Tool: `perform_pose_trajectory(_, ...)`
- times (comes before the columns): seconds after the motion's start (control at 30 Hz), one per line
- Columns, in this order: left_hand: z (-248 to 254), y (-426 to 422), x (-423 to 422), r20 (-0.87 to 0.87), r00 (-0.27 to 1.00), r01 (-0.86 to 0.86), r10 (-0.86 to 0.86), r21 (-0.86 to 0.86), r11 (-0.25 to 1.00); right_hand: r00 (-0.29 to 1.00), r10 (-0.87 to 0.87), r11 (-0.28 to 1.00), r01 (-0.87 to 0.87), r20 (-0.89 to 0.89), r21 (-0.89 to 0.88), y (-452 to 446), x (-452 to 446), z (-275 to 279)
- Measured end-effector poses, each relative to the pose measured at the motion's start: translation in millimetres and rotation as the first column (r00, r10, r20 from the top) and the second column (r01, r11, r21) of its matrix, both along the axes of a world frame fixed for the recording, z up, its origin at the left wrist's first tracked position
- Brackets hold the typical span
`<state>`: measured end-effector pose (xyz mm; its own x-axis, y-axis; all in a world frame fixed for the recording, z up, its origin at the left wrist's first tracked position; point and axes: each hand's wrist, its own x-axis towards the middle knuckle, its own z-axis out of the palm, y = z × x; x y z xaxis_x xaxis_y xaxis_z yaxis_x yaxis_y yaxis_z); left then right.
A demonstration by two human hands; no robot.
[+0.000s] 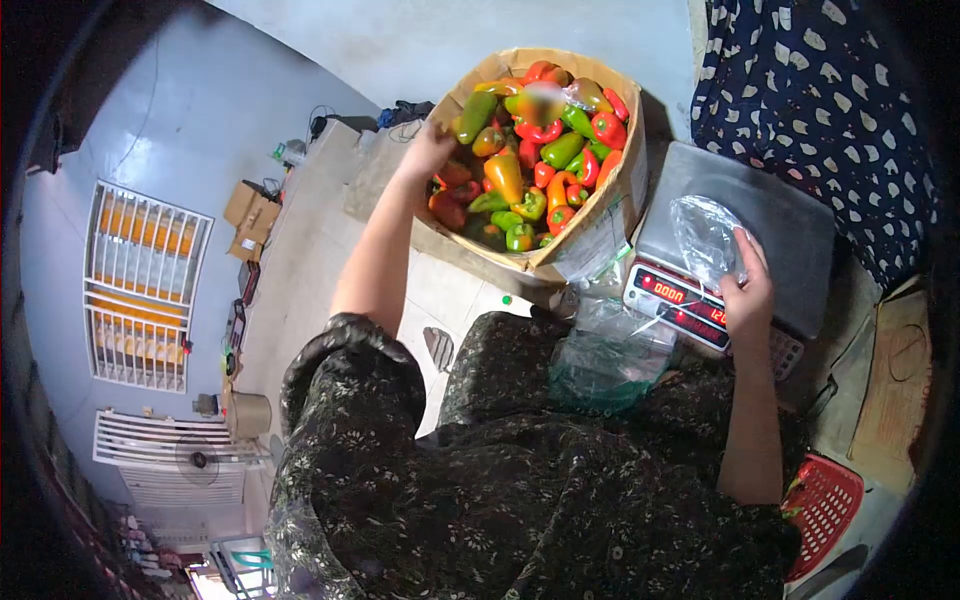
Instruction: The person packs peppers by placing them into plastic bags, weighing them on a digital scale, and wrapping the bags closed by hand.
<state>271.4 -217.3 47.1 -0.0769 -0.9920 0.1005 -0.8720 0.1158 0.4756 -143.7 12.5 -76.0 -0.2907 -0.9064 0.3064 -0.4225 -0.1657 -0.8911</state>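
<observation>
A cardboard box (635,190) holds a heap of red, green, yellow and orange peppers (505,178). At the box's left rim is my left hand (430,152), its fingers smeared and partly lost against the shadowed peppers, so their grip cannot be made out. My right hand (750,285) is closed on a clear plastic bag (703,235), which hangs over the grey platform of a digital scale (790,205). Red digits glow on the scale's display (680,300), just below the bag and beside my right wrist.
More clear plastic bags (615,350) lie on my lap, near the box. A red perforated basket (828,510) stands at lower right, with cardboard (890,370) above it. Dark patterned cloth (800,110) hangs behind the scale. A small green object (507,300) rests on the tiled floor.
</observation>
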Motion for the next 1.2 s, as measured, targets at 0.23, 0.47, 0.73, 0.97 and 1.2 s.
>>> perform_pose_trajectory(0.23,-27.4,-18.6,27.2,0.034,0.993,-0.106,0.113,-0.154,0.982,0.998,-0.037,0.998,0.034,0.055,0.050,6.4,-3.0,16.2)
perform_pose_trajectory(0.47,18.6,29.0,-13.0,-0.994,-0.042,-0.147,0.105,0.110,0.983,0.999,-0.009,0.999,0.008,0.043,0.039,0.7,2.8,18.0)
perform_pose_trajectory(0.73,28.8,91.4,-126.7,-0.993,-0.111,0.568,0.035,-0.034,0.822,0.994,0.040,0.999,-0.039,-0.104,0.010,4.5,6.0,17.5)
perform_pose_trajectory(0.97,-47.2,158.6,-247.3,-0.544,0.590,0.765,-0.597,0.140,0.628,0.984,-0.024,0.993,0.003,-0.175,-0.122,10.5,22.1,31.9)
perform_pose_trajectory(1.2,-93.6,143.9,-271.4,-0.822,0.159,0.727,0.546,0.472,0.498,0.980,0.102,0.986,-0.122,-0.170,-0.110,25.5,52.5,43.0)
